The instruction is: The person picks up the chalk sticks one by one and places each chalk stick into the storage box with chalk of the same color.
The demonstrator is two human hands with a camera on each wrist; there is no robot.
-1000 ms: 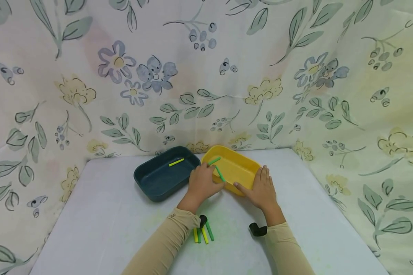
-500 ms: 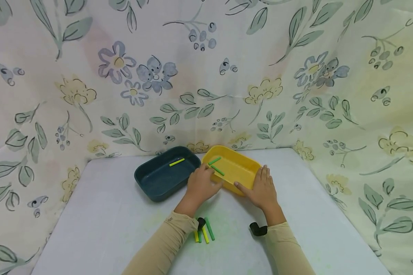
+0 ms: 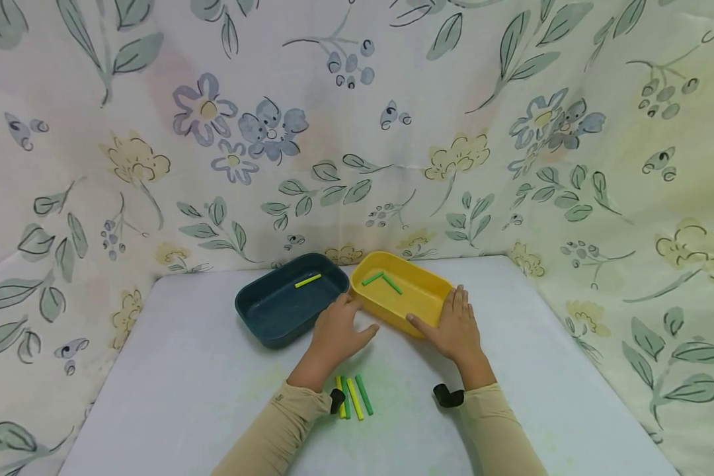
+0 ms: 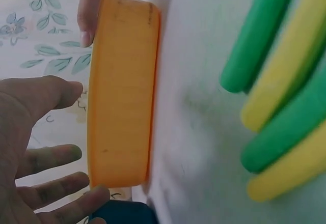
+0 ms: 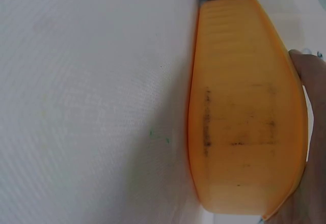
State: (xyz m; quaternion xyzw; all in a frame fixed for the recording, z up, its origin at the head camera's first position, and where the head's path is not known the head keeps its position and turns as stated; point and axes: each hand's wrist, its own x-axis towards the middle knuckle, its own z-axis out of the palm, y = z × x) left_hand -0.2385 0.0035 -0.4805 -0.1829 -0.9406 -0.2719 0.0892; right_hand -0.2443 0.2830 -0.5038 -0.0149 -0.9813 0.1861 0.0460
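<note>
My left hand (image 3: 337, 334), thumb and fingers spread, hovers in front of the gap between the two trays and holds nothing. In the left wrist view its fingers (image 4: 53, 155) are beside the yellow tray's wall (image 4: 125, 91). My right hand (image 3: 457, 327) rests against the right end of the yellow tray (image 3: 376, 313), fingers straight, thumb at the near rim. Inside that tray lie two green chalk sticks, one (image 3: 372, 279) angled against the other (image 3: 393, 284). One yellow chalk stick (image 3: 308, 281) lies in the dark teal tray (image 3: 262, 330).
Several green and yellow chalk sticks (image 3: 355, 398) lie in a row on the white tabletop (image 3: 214, 403), next to my left wrist. Faint green smudges mark the cloth. A floral cloth (image 3: 345, 132) hangs behind both trays, which stand with their ends close together.
My left hand let go of a green chalk stick, which now lies in the yellow tray, and drew back toward me and leftward, fingers spreading. The right hand stayed at the tray.
</note>
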